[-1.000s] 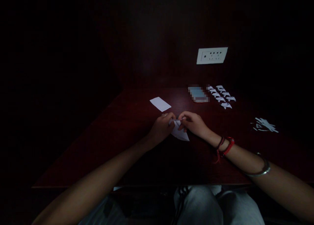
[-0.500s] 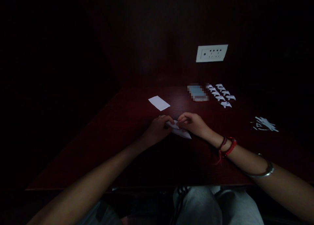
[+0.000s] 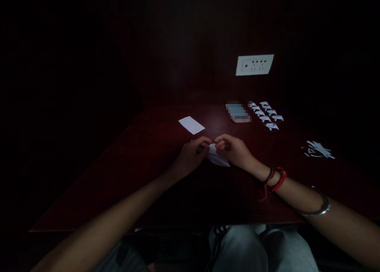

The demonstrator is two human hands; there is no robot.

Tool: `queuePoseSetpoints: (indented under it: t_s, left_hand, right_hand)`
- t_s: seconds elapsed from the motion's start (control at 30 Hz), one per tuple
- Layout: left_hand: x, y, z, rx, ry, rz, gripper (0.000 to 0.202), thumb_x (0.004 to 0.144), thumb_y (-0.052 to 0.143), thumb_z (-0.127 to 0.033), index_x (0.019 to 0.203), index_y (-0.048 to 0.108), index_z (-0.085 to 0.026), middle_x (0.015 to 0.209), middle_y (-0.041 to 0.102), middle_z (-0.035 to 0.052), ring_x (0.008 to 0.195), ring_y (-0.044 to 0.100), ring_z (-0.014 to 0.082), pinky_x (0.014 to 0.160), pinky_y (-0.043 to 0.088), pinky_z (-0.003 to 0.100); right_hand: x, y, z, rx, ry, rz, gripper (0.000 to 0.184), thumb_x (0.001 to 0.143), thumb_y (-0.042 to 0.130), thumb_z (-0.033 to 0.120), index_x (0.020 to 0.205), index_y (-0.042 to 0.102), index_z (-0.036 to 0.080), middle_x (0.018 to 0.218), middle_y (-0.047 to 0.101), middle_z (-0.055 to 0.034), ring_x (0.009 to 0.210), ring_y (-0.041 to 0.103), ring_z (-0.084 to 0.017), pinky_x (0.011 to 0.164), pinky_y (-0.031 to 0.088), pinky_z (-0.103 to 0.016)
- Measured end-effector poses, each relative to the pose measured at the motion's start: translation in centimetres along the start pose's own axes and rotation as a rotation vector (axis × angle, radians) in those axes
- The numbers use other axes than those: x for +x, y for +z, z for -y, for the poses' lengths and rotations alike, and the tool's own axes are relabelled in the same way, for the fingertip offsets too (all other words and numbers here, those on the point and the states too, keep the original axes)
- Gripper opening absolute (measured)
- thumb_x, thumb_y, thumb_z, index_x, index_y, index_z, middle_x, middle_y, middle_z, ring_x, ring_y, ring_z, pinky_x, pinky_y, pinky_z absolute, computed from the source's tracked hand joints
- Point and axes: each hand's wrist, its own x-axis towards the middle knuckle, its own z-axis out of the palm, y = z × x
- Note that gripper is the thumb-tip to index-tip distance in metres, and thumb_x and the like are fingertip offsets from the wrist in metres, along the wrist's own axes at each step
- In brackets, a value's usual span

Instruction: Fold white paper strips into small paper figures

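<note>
A folded piece of white paper (image 3: 217, 159) is held between my two hands above the middle of the dark red table (image 3: 124, 161). My left hand (image 3: 192, 152) pinches its left upper edge with thumb and fingers. On the other side, my right hand (image 3: 234, 148) pinches the upper right edge, fingertips close to those of the left. Part of the paper's top is hidden behind the fingers. Just beyond my hands lies a flat white paper sheet (image 3: 191, 125).
Several small folded paper pieces (image 3: 268, 113) lie in rows at the back right, beside a blurred phone-like object (image 3: 238, 112). Thin white paper strips (image 3: 320, 149) are heaped at the right. A white socket plate (image 3: 254, 65) is on the wall behind.
Both hands' fingers have shifted to the paper's upper edge, and its near flap now shows less sharply creased. The view has moved slightly; other things stay in place.
</note>
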Motion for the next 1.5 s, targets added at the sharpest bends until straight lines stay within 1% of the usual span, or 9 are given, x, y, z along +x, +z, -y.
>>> queuePoseSetpoints:
  t_s: [0.07, 0.17, 0.33, 0.47, 0.57, 0.8, 1.07, 1.33, 1.5]
  left_hand:
    - [-0.1, 0.2, 0.2, -0.042, -0.014, -0.048, 0.018, 0.076, 0.046, -0.017, 0.095, 0.048, -0.019, 0.082, 0.057, -0.0001, 0.071, 0.056, 0.0096, 0.062, 0.046, 0.021]
    - [-0.1, 0.5, 0.3, -0.019, -0.002, -0.109, 0.016, 0.072, 0.049, -0.013, 0.088, 0.049, -0.018, 0.083, 0.057, 0.0004, 0.074, 0.057, 0.0099, 0.063, 0.046, 0.021]
    - [-0.1, 0.4, -0.5, 0.052, 0.038, -0.197, 0.011, 0.071, 0.05, -0.01, 0.079, 0.05, -0.017, 0.078, 0.058, -0.0016, 0.068, 0.056, 0.008, 0.06, 0.045, 0.019]
    - [-0.2, 0.1, -1.2, 0.117, 0.067, -0.237, 0.011, 0.07, 0.05, -0.008, 0.076, 0.049, -0.017, 0.076, 0.058, -0.0024, 0.065, 0.054, 0.0072, 0.06, 0.044, 0.018]
    - [-0.3, 0.1, -1.4, 0.158, 0.085, -0.26, 0.014, 0.07, 0.051, -0.007, 0.078, 0.049, -0.018, 0.078, 0.058, -0.0021, 0.064, 0.053, 0.0071, 0.062, 0.043, 0.019]
    - [-0.4, 0.2, -1.5, 0.132, 0.096, -0.252, 0.018, 0.071, 0.049, -0.006, 0.085, 0.046, -0.018, 0.081, 0.057, -0.0015, 0.065, 0.054, 0.0075, 0.062, 0.044, 0.019]
    - [-0.3, 0.3, -1.5, 0.141, 0.108, -0.225, 0.015, 0.074, 0.048, -0.01, 0.087, 0.046, -0.019, 0.082, 0.056, -0.0014, 0.07, 0.054, 0.0089, 0.066, 0.043, 0.021]
    - [-0.3, 0.4, -1.4, 0.14, 0.082, -0.254, 0.013, 0.074, 0.05, -0.012, 0.084, 0.047, -0.019, 0.076, 0.057, -0.0027, 0.068, 0.054, 0.0092, 0.062, 0.042, 0.02]
    - [-0.4, 0.4, -1.4, 0.178, 0.095, -0.219, 0.014, 0.074, 0.049, -0.011, 0.085, 0.046, -0.019, 0.073, 0.058, -0.0032, 0.069, 0.054, 0.0101, 0.065, 0.041, 0.022]
  right_hand:
    - [-0.1, -0.1, 0.2, 0.007, -0.011, -0.007, 0.024, 0.064, 0.052, 0.011, 0.087, 0.055, 0.016, 0.073, 0.061, -0.0014, 0.063, 0.056, -0.01, 0.058, 0.044, -0.022]
    - [-0.3, -0.1, 0.8, -0.016, -0.044, -0.015, 0.021, 0.066, 0.049, 0.01, 0.083, 0.059, 0.016, 0.074, 0.062, -0.0019, 0.065, 0.056, -0.01, 0.058, 0.043, -0.022]
    - [-0.7, -0.3, 1.7, -0.111, -0.142, -0.107, 0.022, 0.067, 0.047, 0.007, 0.083, 0.058, 0.018, 0.076, 0.061, -0.0003, 0.067, 0.055, -0.01, 0.06, 0.042, -0.021]
    - [-0.8, -0.4, 2.1, -0.197, -0.215, -0.131, 0.021, 0.069, 0.047, 0.007, 0.082, 0.059, 0.018, 0.079, 0.061, -0.0013, 0.069, 0.054, -0.011, 0.062, 0.041, -0.023]
    - [-0.9, -0.5, 2.4, -0.219, -0.251, -0.128, 0.021, 0.071, 0.046, 0.007, 0.082, 0.06, 0.019, 0.08, 0.061, -0.0021, 0.071, 0.054, -0.012, 0.063, 0.04, -0.023]
    - [-0.9, -0.5, 2.5, -0.23, -0.279, -0.081, 0.022, 0.07, 0.046, 0.006, 0.083, 0.058, 0.018, 0.079, 0.058, -0.0017, 0.07, 0.052, -0.011, 0.062, 0.039, -0.022]
    - [-0.9, -0.4, 2.3, -0.249, -0.243, -0.064, 0.022, 0.068, 0.046, 0.004, 0.082, 0.055, 0.018, 0.077, 0.057, -0.0015, 0.069, 0.051, -0.011, 0.062, 0.038, -0.022]
    - [-1.0, -0.5, 2.5, -0.28, -0.292, -0.039, 0.022, 0.07, 0.044, 0.004, 0.084, 0.054, 0.018, 0.078, 0.054, -0.0016, 0.071, 0.05, -0.012, 0.063, 0.038, -0.022]
    - [-1.0, -0.5, 2.5, -0.283, -0.304, 0.008, 0.022, 0.07, 0.041, 0.004, 0.083, 0.052, 0.018, 0.079, 0.052, -0.0019, 0.073, 0.049, -0.012, 0.066, 0.038, -0.022]
